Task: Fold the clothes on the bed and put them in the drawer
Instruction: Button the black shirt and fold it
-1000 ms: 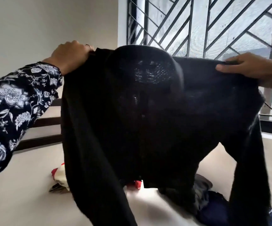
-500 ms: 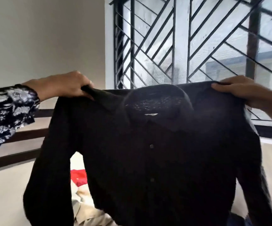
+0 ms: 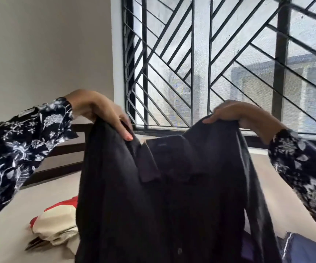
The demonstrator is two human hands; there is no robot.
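Left hand (image 3: pixel 100 112), right hand (image 3: pixel 236 114) each pinched shirt (image 3: pixel 172 205) shoulders | shirt unfolded | pile (image 3: pixel 56 223) on bed (image 3: pixel 11 240) remained

A window (image 3: pixel 229 63) is seen behind, barred by a black metal grille (image 3: pixel 172 73) of upright and slanting bars, with a grey building (image 3: pixel 286 78) dimly made out through the pane. A plain pale wall (image 3: pixel 39 44) is seen to the left, and dark wooden rails (image 3: pixel 58 164) are seen low against it.
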